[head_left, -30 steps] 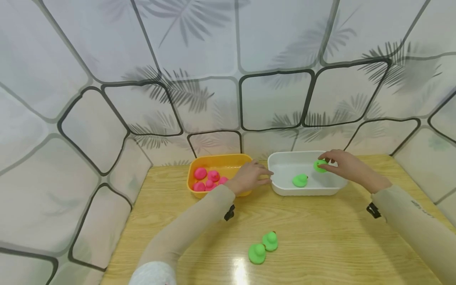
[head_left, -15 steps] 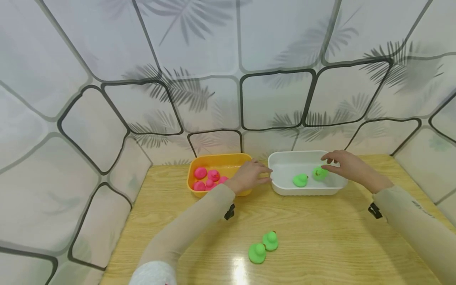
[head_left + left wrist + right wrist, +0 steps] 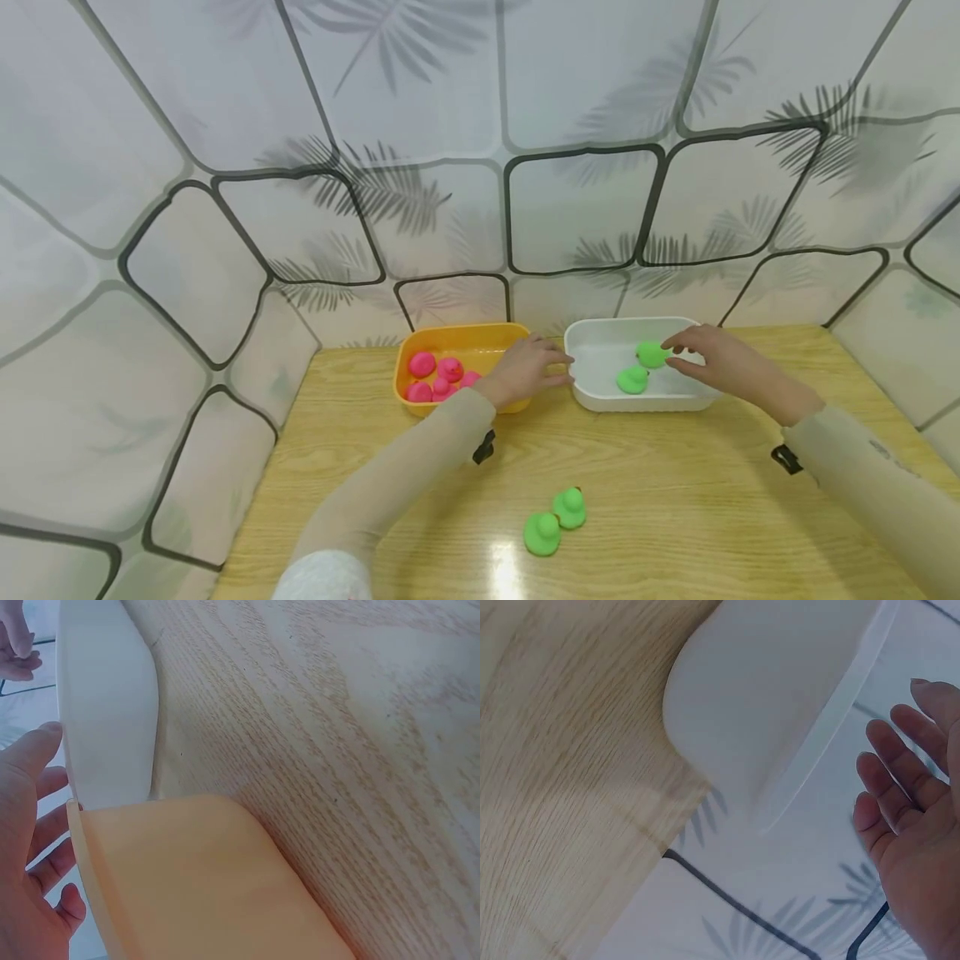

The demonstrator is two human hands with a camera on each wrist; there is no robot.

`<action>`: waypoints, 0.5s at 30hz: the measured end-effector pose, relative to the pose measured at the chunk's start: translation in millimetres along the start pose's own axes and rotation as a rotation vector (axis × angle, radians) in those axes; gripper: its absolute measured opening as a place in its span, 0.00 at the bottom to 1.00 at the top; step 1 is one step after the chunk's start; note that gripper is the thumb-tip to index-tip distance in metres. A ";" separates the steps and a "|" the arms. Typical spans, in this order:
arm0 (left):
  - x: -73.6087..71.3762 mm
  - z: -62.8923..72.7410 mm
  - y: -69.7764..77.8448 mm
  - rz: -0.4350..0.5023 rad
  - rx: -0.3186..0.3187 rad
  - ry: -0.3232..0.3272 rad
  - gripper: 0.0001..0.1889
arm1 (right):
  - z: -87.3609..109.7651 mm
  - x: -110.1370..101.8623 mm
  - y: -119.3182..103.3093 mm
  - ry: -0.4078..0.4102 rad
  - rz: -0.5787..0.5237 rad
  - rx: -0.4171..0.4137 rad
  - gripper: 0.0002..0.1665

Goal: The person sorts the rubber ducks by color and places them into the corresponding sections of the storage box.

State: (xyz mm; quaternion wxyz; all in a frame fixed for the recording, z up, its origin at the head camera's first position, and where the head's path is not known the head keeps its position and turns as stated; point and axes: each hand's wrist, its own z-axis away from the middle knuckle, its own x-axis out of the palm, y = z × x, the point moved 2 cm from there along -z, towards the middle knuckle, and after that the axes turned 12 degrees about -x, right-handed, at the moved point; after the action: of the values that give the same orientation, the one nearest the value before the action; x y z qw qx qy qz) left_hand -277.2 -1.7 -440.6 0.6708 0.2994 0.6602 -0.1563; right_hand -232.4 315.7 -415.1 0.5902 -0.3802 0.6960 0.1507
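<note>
In the head view, a white plastic tub (image 3: 645, 403) holds two green toy ducks. One green duck (image 3: 632, 380) sits toward the front; the other green duck (image 3: 652, 355) lies behind it, just left of my right fingertips. My right hand (image 3: 712, 358) hovers over the tub's right end with fingers loosely bent and nothing in them, as the right wrist view also shows. My left hand (image 3: 521, 369) reaches over the orange tub (image 3: 465, 336), its fingertips at the white tub's left rim. From the left wrist, those fingers (image 3: 36, 750) look extended along both rims.
Several pink toy ducks (image 3: 422, 364) lie in the orange tub. Two more green ducks, a nearer one (image 3: 542, 533) and a farther one (image 3: 570, 508), sit on the wooden table (image 3: 675, 500). Patterned fabric (image 3: 577, 212) walls off the table's back and sides.
My right hand has let go of a green duck, which dropped into the white tub and then shifted left. The right hand has moved slightly left; my left hand has stayed put.
</note>
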 end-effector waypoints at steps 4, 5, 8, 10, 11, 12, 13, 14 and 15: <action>-0.5 0.1 0.1 -0.004 -0.002 0.004 0.22 | -1.6 3.2 -14.7 0.040 0.024 -0.080 0.14; -0.7 0.1 0.2 -0.003 -0.002 0.005 0.22 | -1.8 4.2 -18.1 0.045 0.029 -0.093 0.14; -1.2 0.0 0.2 -0.002 -0.003 0.006 0.22 | -3.0 6.5 -28.4 0.071 0.038 -0.134 0.13; -1.6 0.0 0.2 0.000 -0.004 0.003 0.22 | -4.4 6.7 -36.5 0.083 0.032 -0.166 0.12; -1.6 0.0 0.1 -0.002 -0.005 0.001 0.22 | -5.3 6.9 -40.4 0.089 0.029 -0.183 0.12; -1.6 -0.1 -0.1 -0.004 -0.003 0.003 0.22 | -6.1 7.1 -44.1 0.095 0.029 -0.199 0.13; -1.6 -0.2 -0.1 -0.006 -0.001 0.005 0.22 | -7.1 7.5 -47.8 0.102 0.031 -0.216 0.13; -1.5 -0.1 -0.2 -0.009 0.001 0.008 0.22 | -8.2 7.8 -51.5 0.112 0.031 -0.237 0.14; -1.5 -0.1 -0.1 -0.010 0.003 0.008 0.22 | -9.3 8.5 -54.9 0.120 0.028 -0.256 0.14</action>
State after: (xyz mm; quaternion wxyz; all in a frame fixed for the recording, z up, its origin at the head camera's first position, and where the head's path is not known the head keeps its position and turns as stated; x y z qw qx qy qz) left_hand -277.4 -2.0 -439.1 0.6671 0.2978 0.6641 -0.1593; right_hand -200.2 270.1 -407.6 0.4921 -0.4509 0.7103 0.2236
